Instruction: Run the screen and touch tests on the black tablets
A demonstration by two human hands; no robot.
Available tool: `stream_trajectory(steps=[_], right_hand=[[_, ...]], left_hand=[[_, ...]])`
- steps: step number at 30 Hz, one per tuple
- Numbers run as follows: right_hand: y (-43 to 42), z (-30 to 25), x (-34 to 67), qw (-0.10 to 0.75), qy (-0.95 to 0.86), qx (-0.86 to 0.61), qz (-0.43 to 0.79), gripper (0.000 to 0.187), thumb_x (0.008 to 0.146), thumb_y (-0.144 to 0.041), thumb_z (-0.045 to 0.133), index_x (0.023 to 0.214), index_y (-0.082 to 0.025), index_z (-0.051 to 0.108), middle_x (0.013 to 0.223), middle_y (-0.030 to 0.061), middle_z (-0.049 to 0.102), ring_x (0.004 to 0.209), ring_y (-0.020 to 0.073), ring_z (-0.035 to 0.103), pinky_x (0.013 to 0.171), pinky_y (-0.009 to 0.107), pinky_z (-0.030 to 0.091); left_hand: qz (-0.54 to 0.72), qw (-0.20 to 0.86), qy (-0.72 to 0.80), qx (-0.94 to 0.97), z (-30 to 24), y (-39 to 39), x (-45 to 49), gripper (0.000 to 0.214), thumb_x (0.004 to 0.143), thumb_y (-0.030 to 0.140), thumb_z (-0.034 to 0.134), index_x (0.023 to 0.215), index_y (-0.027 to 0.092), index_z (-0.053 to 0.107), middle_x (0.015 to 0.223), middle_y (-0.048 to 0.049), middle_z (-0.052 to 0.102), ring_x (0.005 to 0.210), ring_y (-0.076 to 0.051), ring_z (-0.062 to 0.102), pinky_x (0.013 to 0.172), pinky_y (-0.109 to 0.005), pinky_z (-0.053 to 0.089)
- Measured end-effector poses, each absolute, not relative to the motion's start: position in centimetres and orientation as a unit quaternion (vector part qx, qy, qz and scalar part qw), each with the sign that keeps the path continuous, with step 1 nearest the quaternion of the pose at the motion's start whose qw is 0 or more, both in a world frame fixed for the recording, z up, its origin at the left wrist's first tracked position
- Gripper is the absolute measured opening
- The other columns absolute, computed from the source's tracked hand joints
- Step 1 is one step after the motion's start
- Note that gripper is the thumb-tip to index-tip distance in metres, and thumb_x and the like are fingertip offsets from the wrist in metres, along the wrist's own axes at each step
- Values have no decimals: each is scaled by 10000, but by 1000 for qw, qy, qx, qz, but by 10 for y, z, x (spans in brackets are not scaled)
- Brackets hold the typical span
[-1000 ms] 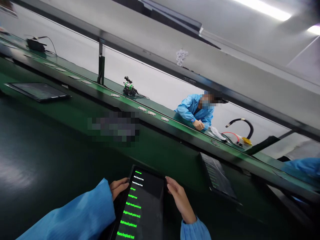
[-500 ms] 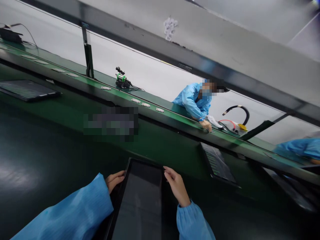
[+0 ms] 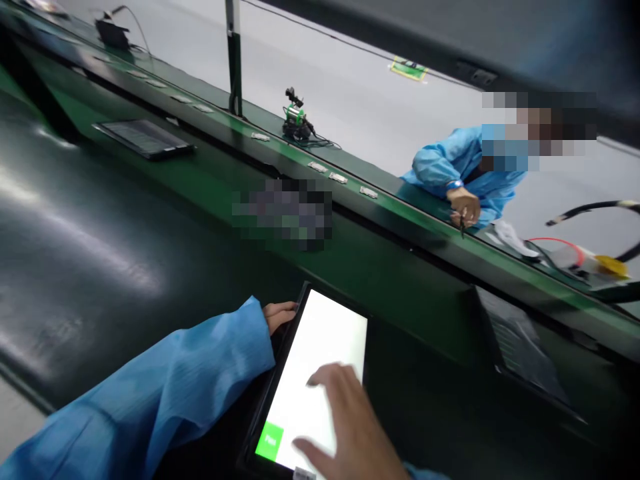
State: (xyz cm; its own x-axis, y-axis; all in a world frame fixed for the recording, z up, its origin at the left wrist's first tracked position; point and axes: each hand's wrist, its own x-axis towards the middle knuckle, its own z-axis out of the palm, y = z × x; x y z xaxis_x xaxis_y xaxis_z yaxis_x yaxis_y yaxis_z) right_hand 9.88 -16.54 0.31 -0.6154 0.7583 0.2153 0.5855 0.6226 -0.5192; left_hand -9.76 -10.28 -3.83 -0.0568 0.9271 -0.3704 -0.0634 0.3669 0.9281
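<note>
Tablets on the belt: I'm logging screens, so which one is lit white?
The near tablet, beneath the right hand; the far-left tablet and the right-side tablet show dark screens.

Dark green tabletop (image 3: pixel 100 220) carries a spare tablet (image 3: pixel 145 137) far left and another tablet (image 3: pixel 520 350) right; a co-worker's blue sleeve (image 3: pixel 440 167) leans beyond.

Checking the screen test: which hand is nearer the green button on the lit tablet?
Right. The right hand is over the screen, thumb just beside the green button; the left hand holds the left edge of the tablet, farther up.
</note>
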Motion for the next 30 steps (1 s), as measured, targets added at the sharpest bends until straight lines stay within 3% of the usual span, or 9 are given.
stream_trajectory(steps=[2,4,8,10,13,19,22,26,30], right_hand=[[-190,-15,69,332,-882,-327,64,204,871,-366,469,736,-215,476,662,6,521,589,179,485,513,317,414],[-203,-30,47,344,-887,-308,22,226,889,-224,407,667,-198,432,607,0,460,540,151,407,465,306,292],[-200,-34,35,317,-893,-315,57,390,927,-472,344,728,-183,514,671,20,475,601,166,411,514,328,299],[-194,-30,40,307,-897,-310,79,365,868,-519,486,715,-188,515,697,10,469,632,160,413,533,321,297],[-187,-31,49,306,-908,-266,103,294,672,-348,749,669,-192,499,712,-11,459,655,144,402,531,300,259],[-181,-42,54,304,-911,-229,158,140,797,-328,648,722,-229,582,731,-13,487,689,135,446,572,307,270],[-180,-41,55,280,-919,-225,164,98,776,-302,691,787,-249,609,779,-32,497,735,121,467,603,296,283],[-178,-40,54,239,-938,-215,129,218,715,-343,759,860,-255,623,737,-56,464,691,100,451,571,283,262],[-170,-34,57,212,-952,-196,106,163,816,-357,665,744,-226,599,724,-54,451,688,99,439,594,296,276]], left_hand=[[434,574,580,382,-37,-103,-96,305,686,357,552,903,236,731,774,8,705,833,-241,613,706,-292,473],[437,573,573,389,-37,-102,-94,298,689,357,533,884,254,735,721,4,694,771,-238,613,662,-303,468],[441,574,561,402,-36,-103,-94,286,692,357,518,855,274,737,684,1,675,711,-229,605,640,-309,450],[447,569,560,404,-35,-104,-94,263,697,354,525,835,279,736,666,5,668,704,-224,603,661,-307,444],[453,561,560,407,-36,-104,-95,261,700,352,534,841,263,734,682,6,678,737,-226,611,681,-299,440],[432,562,556,434,-49,-98,-97,323,707,387,517,900,233,726,650,-4,676,652,-211,597,586,-286,410],[430,552,551,454,-55,-96,-98,341,716,417,495,891,229,719,711,-10,695,734,-222,615,664,-296,432],[423,546,555,464,-53,-97,-98,364,724,445,493,915,229,716,756,-9,706,812,-238,618,726,-310,450],[414,538,570,462,-50,-100,-100,351,733,435,518,954,246,715,842,-11,714,920,-254,611,807,-317,456]])
